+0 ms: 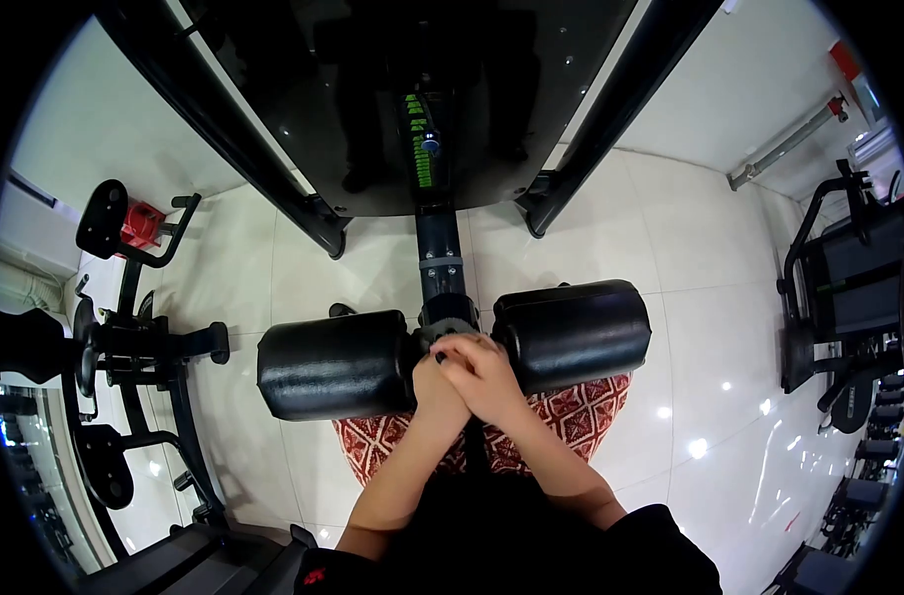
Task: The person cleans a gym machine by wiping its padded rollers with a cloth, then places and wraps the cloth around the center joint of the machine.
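Note:
My right hand (486, 382) lies over my left hand (438, 389), its fingers curled across it. Both are at the middle of an exercise machine, between a left black padded roller (333, 365) and a right black padded roller (573, 335). The left hand's fingers are mostly hidden under the right. A small dark spot shows by the fingertips; I cannot make out what it is. Just beyond the hands, a black post (440, 258) runs toward the machine's dark panel. Red-and-white patterned cloth (581, 416) covers my legs, partly beneath the rollers.
Ahead, a strip of green markings (418, 144) has a blue-tipped pin (430, 145). Slanted black frame legs (273, 193) (610, 129) flank the panel. Another exercise machine (144, 347) stands left, more equipment (848, 288) right. The tiled floor (710, 327) is pale and glossy.

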Action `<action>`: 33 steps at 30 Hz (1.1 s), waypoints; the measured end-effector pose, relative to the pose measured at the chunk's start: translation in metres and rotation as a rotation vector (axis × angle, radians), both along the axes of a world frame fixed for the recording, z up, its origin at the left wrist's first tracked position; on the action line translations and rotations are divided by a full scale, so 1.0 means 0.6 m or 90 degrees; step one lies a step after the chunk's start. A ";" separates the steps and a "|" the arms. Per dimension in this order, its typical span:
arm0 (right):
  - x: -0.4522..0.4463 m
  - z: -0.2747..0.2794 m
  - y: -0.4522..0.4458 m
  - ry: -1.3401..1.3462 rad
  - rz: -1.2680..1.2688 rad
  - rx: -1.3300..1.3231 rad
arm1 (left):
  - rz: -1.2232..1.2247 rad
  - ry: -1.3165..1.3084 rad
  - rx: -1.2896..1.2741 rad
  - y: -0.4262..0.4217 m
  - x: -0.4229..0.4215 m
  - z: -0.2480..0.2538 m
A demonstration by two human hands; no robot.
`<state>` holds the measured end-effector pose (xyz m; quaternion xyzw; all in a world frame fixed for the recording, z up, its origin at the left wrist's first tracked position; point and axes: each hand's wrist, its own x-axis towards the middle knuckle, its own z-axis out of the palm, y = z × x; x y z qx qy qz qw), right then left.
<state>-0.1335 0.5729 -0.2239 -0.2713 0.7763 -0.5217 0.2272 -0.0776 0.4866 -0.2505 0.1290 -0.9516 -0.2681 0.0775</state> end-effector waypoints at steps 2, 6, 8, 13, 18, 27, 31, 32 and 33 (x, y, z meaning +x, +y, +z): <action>0.014 0.002 0.011 0.065 -0.002 -0.042 | 0.004 0.066 0.046 0.009 0.008 0.008; 0.004 0.005 0.004 0.038 -0.028 -0.065 | -0.004 0.119 0.045 0.010 -0.003 0.019; -0.004 0.005 -0.010 0.025 -0.053 -0.044 | 0.041 -0.030 0.037 0.007 -0.018 0.068; -0.031 -0.036 -0.050 -0.031 -0.108 -0.054 | -0.006 -0.091 -0.021 -0.029 -0.054 0.017; -0.044 -0.040 -0.060 -0.120 -0.091 -0.038 | 0.027 -0.060 -0.018 -0.036 -0.059 -0.007; -0.001 -0.017 -0.025 0.050 -0.001 -0.001 | -0.018 -0.003 -0.259 0.002 -0.020 -0.010; 0.014 0.006 -0.006 0.152 0.015 -0.030 | 0.039 -0.114 -0.376 0.028 -0.028 -0.077; 0.010 0.001 -0.005 0.150 0.014 -0.032 | 0.053 -0.077 -0.291 0.025 -0.028 -0.067; 0.006 -0.009 -0.004 0.127 0.014 -0.067 | 0.068 -0.040 -0.205 0.022 -0.026 -0.055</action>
